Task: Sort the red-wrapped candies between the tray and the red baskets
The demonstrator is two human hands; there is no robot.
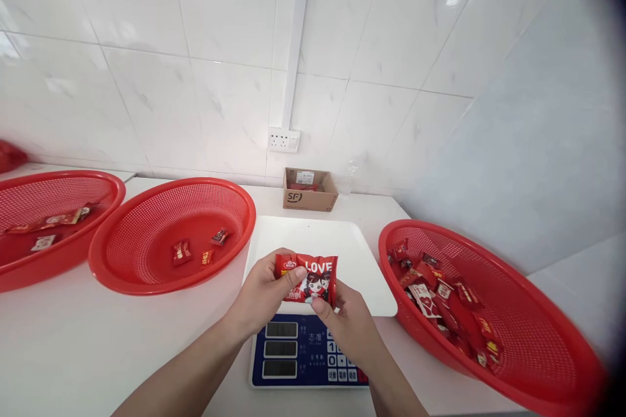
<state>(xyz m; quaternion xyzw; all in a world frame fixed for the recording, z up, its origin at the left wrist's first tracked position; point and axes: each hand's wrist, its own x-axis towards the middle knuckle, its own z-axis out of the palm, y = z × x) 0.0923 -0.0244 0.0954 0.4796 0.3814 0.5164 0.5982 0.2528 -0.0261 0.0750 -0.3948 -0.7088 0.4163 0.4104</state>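
Both my hands hold one red candy packet [320, 265] printed with "LOVE" and two cartoon figures. My left hand [259, 290] pinches its left side, thumb on the front. At the lower right, my right hand [348, 322] grips it with the thumb near the bottom edge; the fingers behind the packet are hidden. The packet is above a digital scale with a white pan [362, 273] and a blue keypad panel [313, 365], whose displays look blank. To the right, a red basket [552, 365] holds many wrapped candies [443, 290].
Left of the scale stands a red basket [147, 228] with several small candies [182, 252]. Farther left, another red basket [29, 192] holds packets. A cardboard box [313, 201] sits behind the scale, below a wall socket [283, 140]. The tiled wall [235, 104] closes the back.
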